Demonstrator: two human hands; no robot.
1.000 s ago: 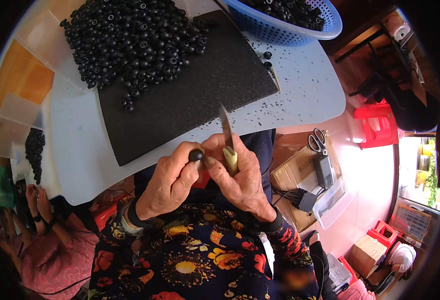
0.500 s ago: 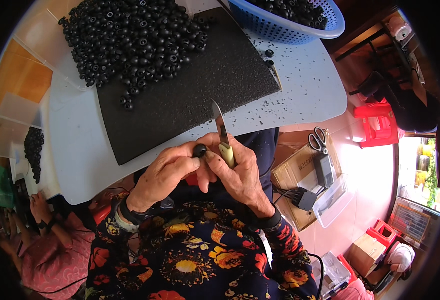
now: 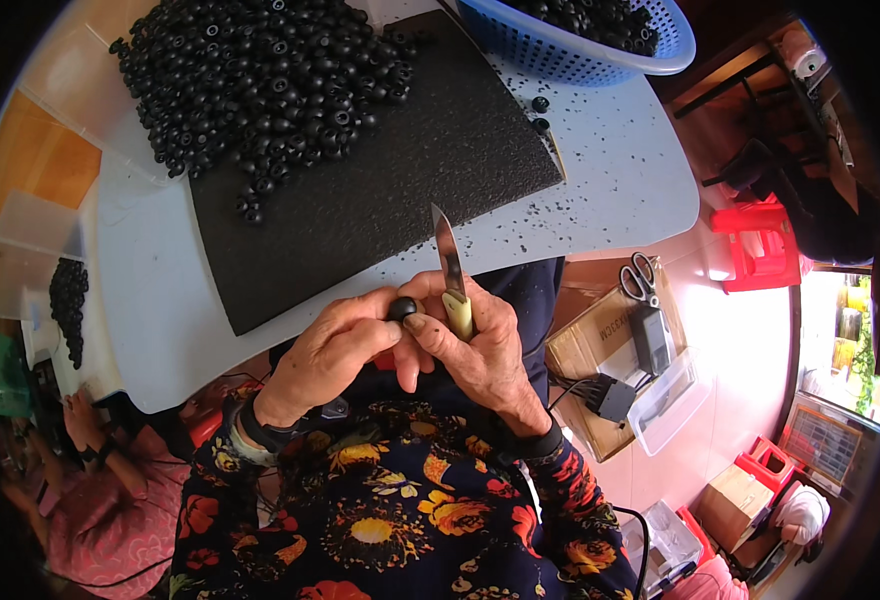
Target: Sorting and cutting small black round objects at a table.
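Note:
Between the fingertips of my left hand (image 3: 330, 350) is a small round black rubber-like cap (image 3: 402, 309). My right hand (image 3: 470, 345) is closed around the pale yellow-green handle of a small knife (image 3: 448, 255), blade pointing up and away from me. The right thumb also touches the cap. Both hands are together in front of my body, just off the table's near edge. Beyond them lies a black mat (image 3: 380, 180), with a large heap of similar black caps (image 3: 260, 80) on its far left part.
A blue perforated basket (image 3: 600, 60) with more black pieces stands at the far right of the pale table (image 3: 620, 180). Black crumbs and two loose caps lie near it. To the right are a cardboard box (image 3: 580, 350), scissors (image 3: 638, 280) and a red stool (image 3: 757, 245). Another person's arm (image 3: 85, 425) is at left.
Hands, knife and cap are almost where they were. The cap seems slightly turned between the fingers, and the view has shifted a little.

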